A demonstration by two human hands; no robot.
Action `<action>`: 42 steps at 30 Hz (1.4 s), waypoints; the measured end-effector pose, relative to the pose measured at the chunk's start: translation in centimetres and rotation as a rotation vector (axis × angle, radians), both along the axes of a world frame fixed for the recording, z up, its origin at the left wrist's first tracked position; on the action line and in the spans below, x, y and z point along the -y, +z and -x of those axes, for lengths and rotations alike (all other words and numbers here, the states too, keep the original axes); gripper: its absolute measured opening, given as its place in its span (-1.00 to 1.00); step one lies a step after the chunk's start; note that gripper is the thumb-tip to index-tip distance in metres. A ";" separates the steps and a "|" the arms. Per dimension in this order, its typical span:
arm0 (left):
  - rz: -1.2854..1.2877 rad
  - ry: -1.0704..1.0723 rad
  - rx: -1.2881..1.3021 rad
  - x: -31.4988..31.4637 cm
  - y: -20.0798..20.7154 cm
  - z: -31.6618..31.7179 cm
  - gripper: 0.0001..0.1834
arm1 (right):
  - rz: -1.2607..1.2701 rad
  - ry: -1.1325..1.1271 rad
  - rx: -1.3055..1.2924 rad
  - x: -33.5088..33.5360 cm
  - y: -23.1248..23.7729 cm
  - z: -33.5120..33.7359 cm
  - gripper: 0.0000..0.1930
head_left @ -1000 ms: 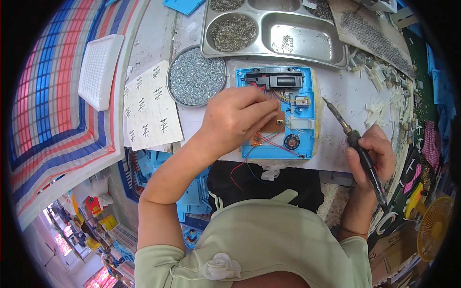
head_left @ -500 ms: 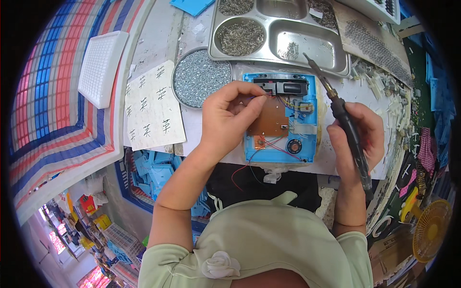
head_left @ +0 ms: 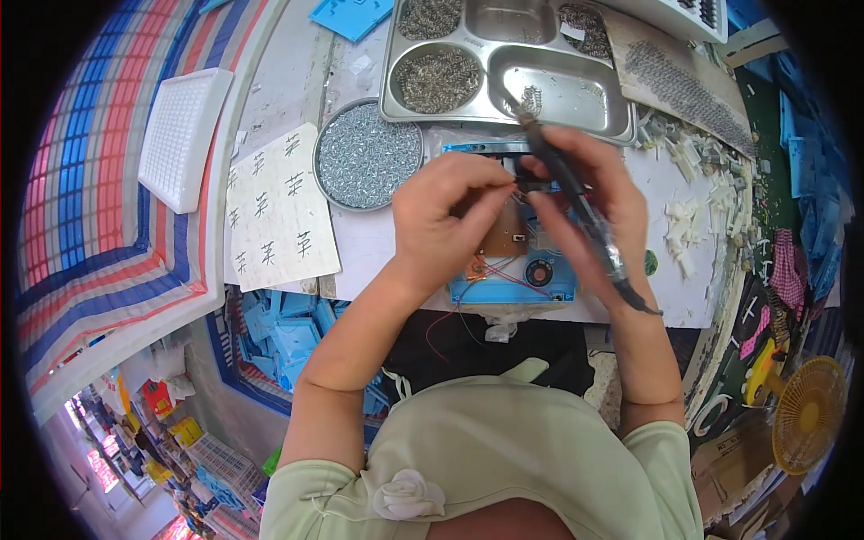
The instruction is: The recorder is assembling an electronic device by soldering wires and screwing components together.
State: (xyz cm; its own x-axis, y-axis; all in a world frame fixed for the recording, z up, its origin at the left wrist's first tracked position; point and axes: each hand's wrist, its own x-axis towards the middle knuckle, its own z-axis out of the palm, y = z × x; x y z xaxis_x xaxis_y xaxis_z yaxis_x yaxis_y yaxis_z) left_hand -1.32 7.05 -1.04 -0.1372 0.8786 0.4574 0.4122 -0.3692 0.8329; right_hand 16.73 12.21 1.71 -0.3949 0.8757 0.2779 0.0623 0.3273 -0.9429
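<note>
The right hand (head_left: 589, 202), clamped on the soldering iron (head_left: 576, 202), has moved in beside the left hand (head_left: 441, 220), which pinches wires over the blue case (head_left: 513, 283); a steel tray (head_left: 504, 63) lies at twelve o'clock.

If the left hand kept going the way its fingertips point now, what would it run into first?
Most likely the right hand, which holds the dark pen-like tool just ahead of the left hand fingertips, above the blue device case. Depth between them is unclear.

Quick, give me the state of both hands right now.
Left hand: fingers pinched over the brown circuit board in the blue plastic casing; what they grip cannot be told.
Right hand: closed around a dark, pen-shaped soldering iron.
</note>
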 end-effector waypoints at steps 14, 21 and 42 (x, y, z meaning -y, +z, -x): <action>0.185 0.022 0.589 2.5 -0.9 -1.2 -0.89 | -0.171 -0.108 -0.022 0.6 -2.1 2.2 -0.53; 0.359 -0.122 0.347 1.3 1.0 -2.0 -0.88 | -0.117 -0.108 -0.144 1.4 -1.7 0.6 -0.48; 0.184 0.080 -0.291 0.3 0.7 -1.4 -0.90 | -0.199 -0.087 0.024 1.7 0.2 -6.9 -0.62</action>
State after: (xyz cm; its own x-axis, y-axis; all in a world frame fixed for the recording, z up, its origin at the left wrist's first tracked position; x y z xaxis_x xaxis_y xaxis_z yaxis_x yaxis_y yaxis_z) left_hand 0.09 6.72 -0.32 -0.0963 0.9416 0.3227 0.6634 -0.1810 0.7261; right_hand 23.63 10.50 1.94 -0.3286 0.8357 0.4400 0.1208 0.4992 -0.8580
